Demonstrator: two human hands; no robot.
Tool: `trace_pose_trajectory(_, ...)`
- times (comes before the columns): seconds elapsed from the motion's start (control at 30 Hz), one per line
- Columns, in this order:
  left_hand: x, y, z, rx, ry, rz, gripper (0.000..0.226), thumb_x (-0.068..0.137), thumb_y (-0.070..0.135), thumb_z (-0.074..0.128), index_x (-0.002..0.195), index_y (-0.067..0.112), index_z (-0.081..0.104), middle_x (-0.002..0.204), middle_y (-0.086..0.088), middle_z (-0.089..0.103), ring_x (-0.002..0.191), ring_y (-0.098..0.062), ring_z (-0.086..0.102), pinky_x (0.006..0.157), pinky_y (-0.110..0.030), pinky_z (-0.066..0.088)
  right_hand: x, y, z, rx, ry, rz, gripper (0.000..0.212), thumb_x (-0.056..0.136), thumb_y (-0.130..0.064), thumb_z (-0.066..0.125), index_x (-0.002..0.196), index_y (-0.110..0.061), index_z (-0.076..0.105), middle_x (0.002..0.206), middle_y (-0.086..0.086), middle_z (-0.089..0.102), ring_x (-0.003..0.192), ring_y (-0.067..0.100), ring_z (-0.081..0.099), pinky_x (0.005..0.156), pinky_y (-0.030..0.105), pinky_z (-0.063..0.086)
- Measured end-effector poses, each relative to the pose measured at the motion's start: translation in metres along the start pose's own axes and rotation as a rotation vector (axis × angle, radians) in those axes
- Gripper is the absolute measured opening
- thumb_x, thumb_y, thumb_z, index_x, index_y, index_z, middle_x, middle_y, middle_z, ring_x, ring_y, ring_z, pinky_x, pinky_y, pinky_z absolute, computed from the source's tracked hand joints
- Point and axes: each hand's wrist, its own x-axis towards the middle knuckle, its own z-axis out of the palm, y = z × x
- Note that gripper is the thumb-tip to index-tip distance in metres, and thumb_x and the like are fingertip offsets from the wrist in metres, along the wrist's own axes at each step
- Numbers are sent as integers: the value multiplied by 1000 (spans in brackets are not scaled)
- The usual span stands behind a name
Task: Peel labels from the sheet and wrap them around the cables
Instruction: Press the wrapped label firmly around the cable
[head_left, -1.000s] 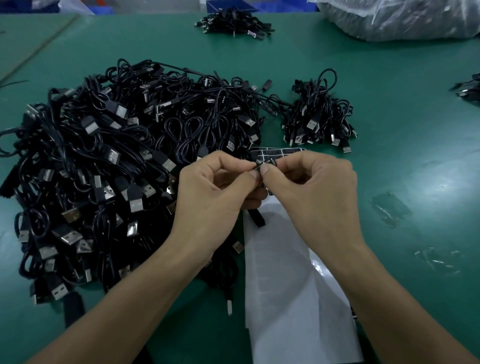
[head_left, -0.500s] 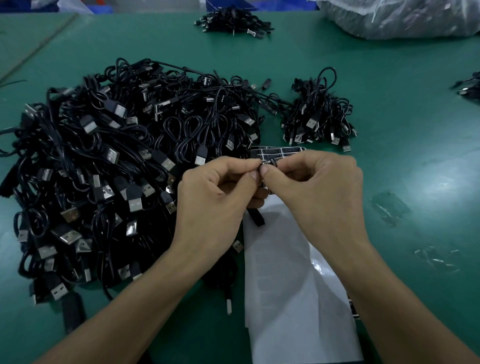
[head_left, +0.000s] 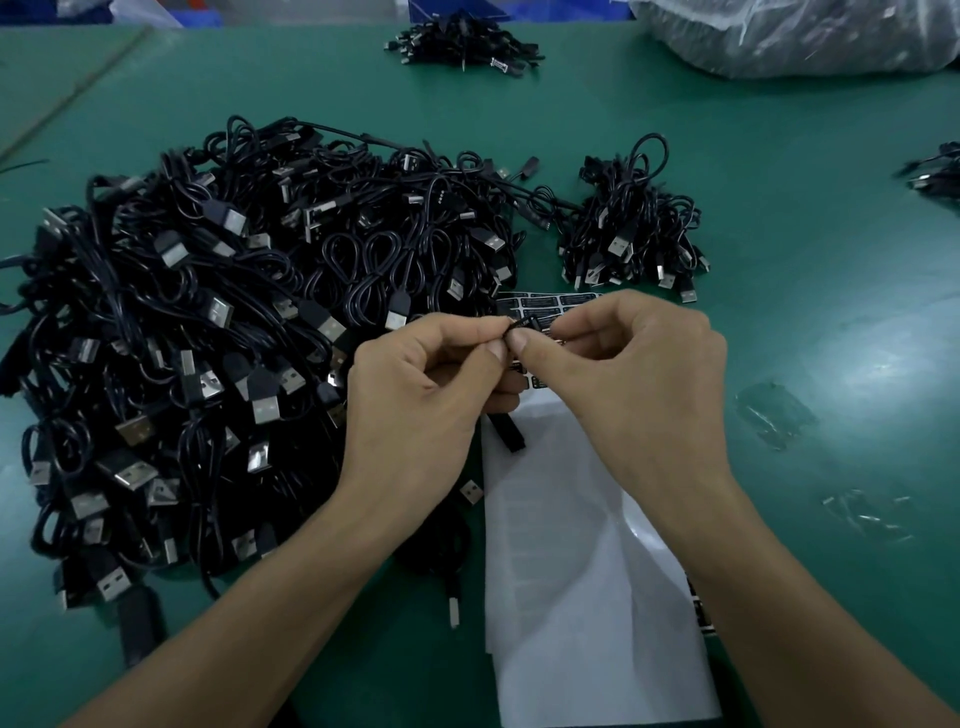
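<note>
While a big pile of cables (head_left: 208, 338) covers the desk (head_left: 831, 322) at left, the left hand (head_left: 415, 395) and right hand (head_left: 623, 384) meet mid-frame, both pinching one small black label (head_left: 527, 325) at the fingertips (head_left: 517, 342). White sheet (head_left: 571, 545) lies under them on the desk; smaller cable bundle (head_left: 628, 234) sits beyond, to the right.

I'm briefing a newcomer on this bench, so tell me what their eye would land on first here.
The huge heap of black USB cables fills the left half of the green table. At centre, the left hand and right hand pinch a small black label between their fingertips, above the white label sheet lying near the front edge. A smaller cable pile sits behind the hands, to the right of the heap.
</note>
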Motion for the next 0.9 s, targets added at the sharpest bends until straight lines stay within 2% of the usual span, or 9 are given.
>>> trace_pose_trajectory(0.1, -1, 1, 0, -24, -1, -3, 21, 93, -3, 64, 93, 15, 73, 81, -2, 77, 73, -17, 75, 64, -20, 58, 1, 1, 1, 20, -15, 2, 24, 73, -44, 87, 85, -31, 70, 69, -18, 69, 62, -4, 65, 56, 8, 47)
trace_pose_trajectory(0.23, 0, 1, 1, -43, 0, -12, 14, 93, 1, 66, 95, 13, 74, 81, -3, 77, 74, -20, 76, 64, -22, 58, 1, 3, 2, 122, -80, -2, 24, 76, -38, 86, 94, -28, 73, 72, -20, 72, 66, 0, 69, 63, 13, 53)
trace_pose_trajectory(0.33, -1, 1, 1, -66, 6, -30, 12, 93, 2, 66, 97, 11, 74, 81, -6, 77, 74, -22, 76, 64, -23, 59, 1, 4, 2, 212, -147, -1, 22, 77, -31, 86, 95, -29, 74, 76, -15, 75, 73, 4, 72, 70, 22, 58)
trace_pose_trajectory(0.43, -1, 1, 0, -60, 0, -28, 12, 94, 4, 66, 98, 12, 73, 80, -5, 77, 74, -20, 76, 64, -22, 58, 2, 5, 2, 300, -204, 21, 25, 77, -26, 85, 99, -22, 75, 79, -8, 77, 76, 9, 74, 73, 27, 60)
trace_pose_trajectory(0.57, 0, 0, -1, -74, -12, -33, 12, 93, 5, 68, 103, 11, 70, 81, -6, 77, 74, -21, 76, 64, -22, 58, 5, 7, 1, 384, -218, 21, 19, 79, -15, 84, 94, -22, 74, 79, -6, 77, 74, 9, 74, 69, 19, 56)
trace_pose_trajectory(0.67, 0, -1, -1, -62, -19, -14, 12, 93, 2, 67, 97, 13, 72, 80, -6, 77, 74, -21, 76, 64, -21, 58, 6, 7, 1, 424, -230, 26, 19, 80, -9, 83, 92, -21, 74, 80, -5, 77, 74, 9, 74, 68, 17, 56)
trace_pose_trajectory(0.8, -1, -2, 0, -45, -33, 14, 16, 94, 1, 65, 94, 14, 73, 80, -5, 77, 73, -19, 75, 64, -21, 58, 6, 6, 0, 470, -249, 49, 13, 81, -9, 82, 89, -17, 75, 78, -2, 77, 71, 9, 73, 65, 16, 54)
trace_pose_trajectory(0.9, -1, -1, 0, -22, -43, 37, 18, 93, -2, 65, 93, 14, 74, 79, -5, 76, 72, -18, 75, 64, -22, 58, 6, 5, -1, 501, -269, 44, 10, 84, -6, 78, 84, -15, 74, 71, -5, 75, 63, 3, 69, 58, 11, 50)
